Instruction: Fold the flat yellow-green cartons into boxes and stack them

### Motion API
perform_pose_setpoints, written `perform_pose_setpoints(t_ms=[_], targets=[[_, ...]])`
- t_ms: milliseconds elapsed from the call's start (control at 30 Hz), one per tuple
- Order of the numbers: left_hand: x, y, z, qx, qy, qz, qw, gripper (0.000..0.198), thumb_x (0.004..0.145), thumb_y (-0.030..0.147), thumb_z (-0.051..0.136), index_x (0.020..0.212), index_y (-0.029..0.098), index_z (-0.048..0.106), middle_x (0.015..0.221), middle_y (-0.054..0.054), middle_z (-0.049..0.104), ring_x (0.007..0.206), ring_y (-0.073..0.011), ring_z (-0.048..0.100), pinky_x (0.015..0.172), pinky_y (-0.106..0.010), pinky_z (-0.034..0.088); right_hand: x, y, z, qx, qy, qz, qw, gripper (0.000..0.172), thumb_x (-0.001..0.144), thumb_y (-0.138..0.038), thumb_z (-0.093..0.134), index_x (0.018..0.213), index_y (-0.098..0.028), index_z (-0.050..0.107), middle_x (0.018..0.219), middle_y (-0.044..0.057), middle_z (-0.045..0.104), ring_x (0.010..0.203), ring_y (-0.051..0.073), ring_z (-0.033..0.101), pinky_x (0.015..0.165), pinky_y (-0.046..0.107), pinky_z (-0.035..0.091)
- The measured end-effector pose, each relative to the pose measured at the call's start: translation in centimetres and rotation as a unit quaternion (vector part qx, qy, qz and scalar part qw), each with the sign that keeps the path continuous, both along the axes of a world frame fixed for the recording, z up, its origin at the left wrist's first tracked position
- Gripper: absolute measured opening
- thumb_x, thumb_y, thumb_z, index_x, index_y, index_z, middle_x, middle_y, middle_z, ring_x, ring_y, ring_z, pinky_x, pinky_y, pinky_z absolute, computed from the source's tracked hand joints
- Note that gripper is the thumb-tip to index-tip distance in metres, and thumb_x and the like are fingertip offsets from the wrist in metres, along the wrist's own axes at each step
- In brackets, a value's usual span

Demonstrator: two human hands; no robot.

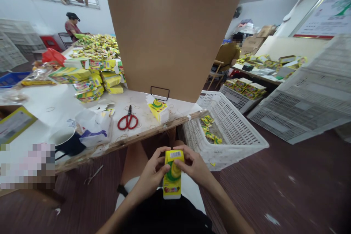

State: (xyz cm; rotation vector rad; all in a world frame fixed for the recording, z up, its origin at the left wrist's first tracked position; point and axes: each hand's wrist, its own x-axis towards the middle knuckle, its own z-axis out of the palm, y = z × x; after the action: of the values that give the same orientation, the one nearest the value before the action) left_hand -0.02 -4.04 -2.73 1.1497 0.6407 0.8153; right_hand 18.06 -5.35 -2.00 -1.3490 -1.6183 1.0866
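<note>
Over my lap I hold a small yellow and green carton (173,177) between both hands, its barcode end facing up and away from me. My left hand (156,166) grips its left side, thumb on the front. From the right, my right hand (193,162) presses its thumb on the upper front with fingers round the edge. On the table edge just beyond lies a stack of yellow printed cards or flat cartons (159,109). Red-handled scissors (127,120) rest to its left. A white plastic crate (233,131) at my right has several small yellow packs in it.
A large cardboard sheet (175,36) stands upright on the table (61,98). At the left are a dark mug (68,144), a tissue pack (93,128) and piled yellow cartons (90,84). Two people work farther off. Stacked crates (298,98) stand at the right.
</note>
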Motion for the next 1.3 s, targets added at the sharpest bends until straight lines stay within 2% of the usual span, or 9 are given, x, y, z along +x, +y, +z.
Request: perform_pose_setpoints(t_ms=[267,467,700,833,900,1000,1067,1167,1300], targets=[[1.0,-0.3,0.5,0.015,-0.013,0.029,0.999,0.042,0.083,0.029,0.061,0.119,0.02,0.04,0.104,-0.009,0.068,0.092,-0.0191,0.065,0.08,-0.028,0.048,-0.8,-0.3,-0.3,0.036,-0.089,-0.08,0.992,0.037,0.078,-0.017,0.056,0.114,-0.024,0.052,0.06,-0.006,0.058,0.049,0.012,0.053,0.048,0.022,0.038],[0.3,0.4,0.7,-0.024,0.001,0.037,0.999,0.046,0.079,0.029,0.065,0.117,0.019,0.042,0.092,-0.006,0.07,0.073,-0.0159,0.066,0.066,-0.025,0.049,0.5,0.1,0.4,0.037,0.055,-0.025,0.998,0.033,0.088,-0.037,0.053,0.117,-0.023,0.061,0.107,0.006,0.067,0.094,0.02,0.062,0.08,0.031,0.048],[1.2,-0.1,-0.3,-0.005,-0.013,0.031,0.999,0.039,0.08,0.027,0.064,0.115,0.019,0.048,0.092,-0.006,0.07,0.079,-0.0173,0.065,0.07,-0.027,0.049,-0.7,0.7,-1.0,-0.008,0.195,-0.074,0.978,0.022,0.069,-0.036,0.076,0.081,-0.02,0.067,0.081,0.003,0.068,0.076,0.018,0.063,0.069,0.029,0.049],[1.2,-0.1,0.1,0.052,0.053,0.097,0.993,0.024,0.085,0.033,0.056,0.102,0.016,0.06,0.098,-0.009,0.07,0.087,-0.0198,0.065,0.076,-0.029,0.05,-0.6,0.6,-1.1,0.016,0.142,-0.072,0.987,0.017,0.072,-0.034,0.072,0.08,-0.019,0.069,0.08,0.004,0.069,0.076,0.02,0.063,0.069,0.032,0.049],[0.9,0.4,0.0,0.08,0.076,0.149,0.983,0.025,0.088,0.034,0.052,0.102,0.016,0.061,0.105,-0.01,0.068,0.097,-0.0213,0.063,0.085,-0.032,0.048,1.2,1.1,-0.2,0.102,0.036,-0.121,0.987,0.011,0.079,-0.031,0.065,0.079,-0.02,0.069,0.082,0.006,0.068,0.08,0.022,0.061,0.074,0.036,0.048],[0.3,1.4,-0.6,0.094,0.072,0.216,0.969,0.033,0.087,0.033,0.054,0.116,0.019,0.051,0.115,-0.011,0.063,0.109,-0.0216,0.059,0.096,-0.036,0.044,4.8,3.7,2.0,0.269,-0.2,-0.313,0.888,0.016,0.084,-0.026,0.055,0.082,-0.019,0.069,0.101,0.013,0.061,0.102,0.029,0.052,0.093,0.049,0.037],[0.1,1.9,-1.0,0.095,0.084,0.229,0.965,0.032,0.086,0.033,0.055,0.114,0.018,0.05,0.111,-0.011,0.063,0.105,-0.0223,0.06,0.094,-0.038,0.045,6.1,7.0,3.3,0.278,-0.31,-0.363,0.834,0.026,0.079,-0.029,0.061,0.101,-0.017,0.067,0.122,0.017,0.05,0.115,0.034,0.043,0.1,0.054,0.027],[0.3,1.9,-1.1,0.107,0.125,0.193,0.967,0.023,0.086,0.033,0.053,0.1,0.016,0.057,0.101,-0.011,0.064,0.096,-0.0228,0.062,0.088,-0.037,0.048,4.4,13.6,4.0,0.159,-0.344,-0.257,0.889,0.03,0.083,-0.036,0.059,0.108,-0.02,0.065,0.126,0.012,0.051,0.119,0.03,0.042,0.103,0.046,0.026],[0.2,1.2,-0.6,0.162,0.152,0.117,0.968,0.02,0.087,0.029,0.052,0.099,0.017,0.061,0.098,-0.009,0.066,0.092,-0.0214,0.062,0.084,-0.033,0.048,-1.0,22.1,2.8,0.085,-0.335,-0.222,0.912,0.04,0.087,-0.046,0.053,0.111,-0.016,0.062,0.114,0.014,0.061,0.109,0.026,0.052,0.092,0.038,0.04]])
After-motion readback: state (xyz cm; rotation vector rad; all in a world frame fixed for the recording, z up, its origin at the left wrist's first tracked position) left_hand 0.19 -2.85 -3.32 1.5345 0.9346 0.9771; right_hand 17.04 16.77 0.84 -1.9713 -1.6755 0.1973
